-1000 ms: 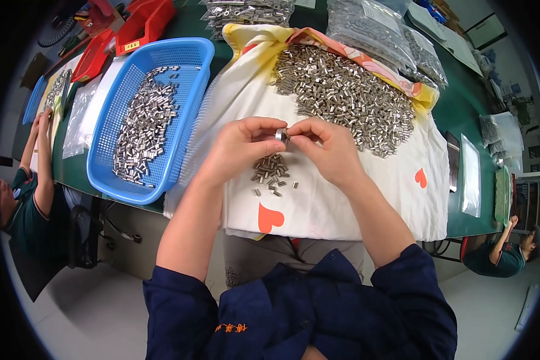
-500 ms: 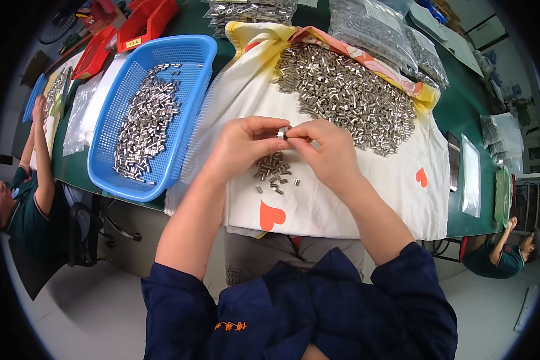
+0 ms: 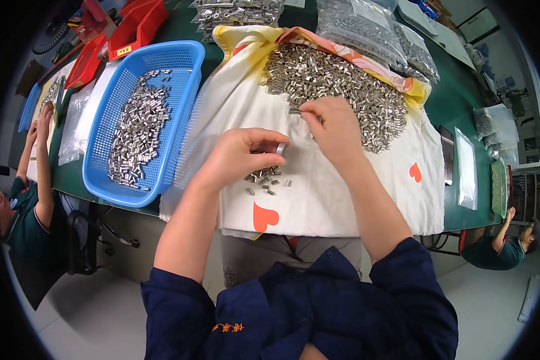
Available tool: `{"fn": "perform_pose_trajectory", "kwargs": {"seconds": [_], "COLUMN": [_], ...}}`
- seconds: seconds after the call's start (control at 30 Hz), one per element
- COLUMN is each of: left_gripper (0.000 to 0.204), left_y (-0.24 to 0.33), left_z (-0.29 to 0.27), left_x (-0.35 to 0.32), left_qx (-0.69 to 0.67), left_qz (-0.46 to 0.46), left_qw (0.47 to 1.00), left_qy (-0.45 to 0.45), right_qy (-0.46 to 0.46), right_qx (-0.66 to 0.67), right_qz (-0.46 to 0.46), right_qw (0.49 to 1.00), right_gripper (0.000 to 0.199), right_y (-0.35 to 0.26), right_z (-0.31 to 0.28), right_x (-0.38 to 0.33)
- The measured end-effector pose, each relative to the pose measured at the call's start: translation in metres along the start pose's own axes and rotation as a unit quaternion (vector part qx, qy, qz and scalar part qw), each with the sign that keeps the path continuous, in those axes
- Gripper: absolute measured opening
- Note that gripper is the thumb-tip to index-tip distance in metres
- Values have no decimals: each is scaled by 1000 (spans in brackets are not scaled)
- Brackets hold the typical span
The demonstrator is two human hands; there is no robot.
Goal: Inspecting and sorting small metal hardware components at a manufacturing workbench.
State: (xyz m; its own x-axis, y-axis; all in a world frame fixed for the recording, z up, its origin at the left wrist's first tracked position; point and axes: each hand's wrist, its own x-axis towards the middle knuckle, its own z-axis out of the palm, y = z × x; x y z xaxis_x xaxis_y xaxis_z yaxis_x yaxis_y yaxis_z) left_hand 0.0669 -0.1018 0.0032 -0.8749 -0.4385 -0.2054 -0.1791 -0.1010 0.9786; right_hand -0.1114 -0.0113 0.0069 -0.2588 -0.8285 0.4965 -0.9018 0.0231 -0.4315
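Observation:
My left hand point(image 3: 237, 155) pinches a short shiny metal ring point(image 3: 280, 149) between thumb and fingers, above the white cloth point(image 3: 330, 201). Beneath that hand lies a small group of metal sleeves point(image 3: 269, 175), partly hidden by it. My right hand point(image 3: 336, 129) is at the near left edge of a large heap of small metal sleeves point(image 3: 375, 99). Its thumb and fingers are drawn together beside a few pieces; whether one is between the fingertips is unclear.
A blue mesh basket point(image 3: 197, 75) with many metal sleeves stands at left. Behind are red bins point(image 3: 139, 27) and clear bags of metal parts point(image 3: 357, 30). A phone-like dark object point(image 3: 446, 147) lies at right. Co-workers point(image 3: 30, 204) sit at both sides.
My right hand has left the ring and moved up and right to the heap's edge. My left hand keeps the ring in nearly the same place. The whole view has shifted slightly.

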Motion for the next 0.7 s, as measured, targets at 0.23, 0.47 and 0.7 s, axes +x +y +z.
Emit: {"fn": "perform_pose_trajectory", "kwargs": {"seconds": [0.23, 0.47, 0.7], "left_gripper": [34, 31, 32], "left_y": [-5, -3, -9], "left_z": [-3, -2, -7], "left_x": [0, 0, 4], "left_qx": [-1, -36, -111], "left_qz": [5, 18, 54], "left_qw": [1000, 999, 991], "left_qy": [-5, 9, 43], "right_qy": [-55, -84, -119], "right_qx": [-129, -84, 276], "right_qz": [41, 43, 154], "right_qw": [989, 992, 941], "right_gripper": [6, 4, 8], "right_y": [-7, 0, -31], "right_z": [9, 10, -12], "right_x": [-3, -6, -5]}}
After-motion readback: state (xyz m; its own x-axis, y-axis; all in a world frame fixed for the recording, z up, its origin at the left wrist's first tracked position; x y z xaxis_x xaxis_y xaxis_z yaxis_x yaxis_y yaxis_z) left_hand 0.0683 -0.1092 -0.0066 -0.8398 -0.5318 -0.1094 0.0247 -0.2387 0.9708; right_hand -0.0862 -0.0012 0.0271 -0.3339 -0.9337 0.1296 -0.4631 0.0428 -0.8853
